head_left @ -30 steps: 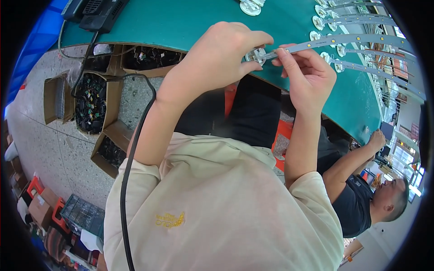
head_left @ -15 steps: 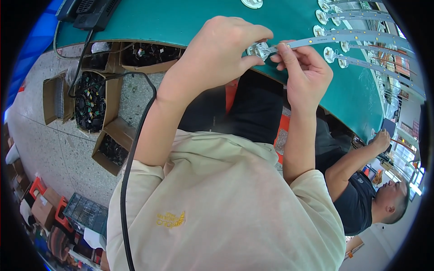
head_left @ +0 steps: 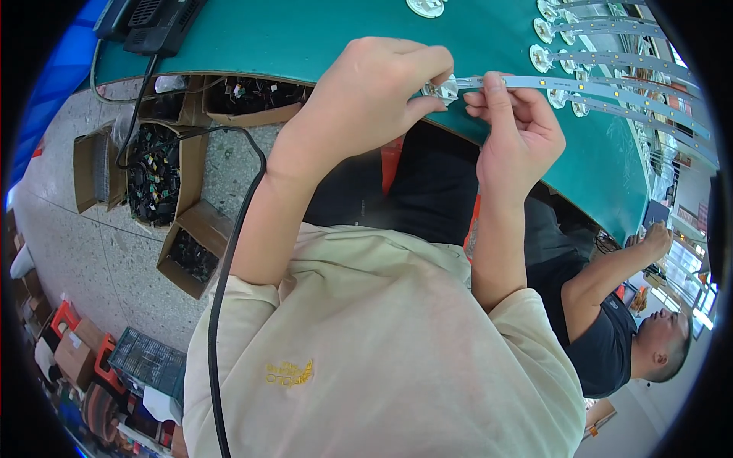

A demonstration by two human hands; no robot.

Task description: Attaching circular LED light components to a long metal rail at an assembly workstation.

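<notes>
My left hand (head_left: 389, 88) is closed on a white round end cap (head_left: 443, 90), with the thumb below it and the fingers curled over its upper side. Joined to the cap is one end of a pale LED strip (head_left: 565, 84), which runs off to the right. Just right of the cap, my right hand (head_left: 523, 126) pinches the strip between thumb and forefinger. Both hands are over the near edge of the green table (head_left: 321, 34). The underside of the cap and my left fingertips are partly hidden.
More LED strips (head_left: 603, 58) with round white caps lie along the right of the table, and a loose cap (head_left: 424, 7) lies at the back. Cartons of small parts (head_left: 153, 172) stand on the floor at left. A black cable (head_left: 229, 267) hangs in front. A co-worker (head_left: 611, 336) sits at right.
My left hand has closed further around the cap and turned it. My right hand has shifted slightly, with the strip now lying higher over its fingers. The co-worker's hand moved slightly right.
</notes>
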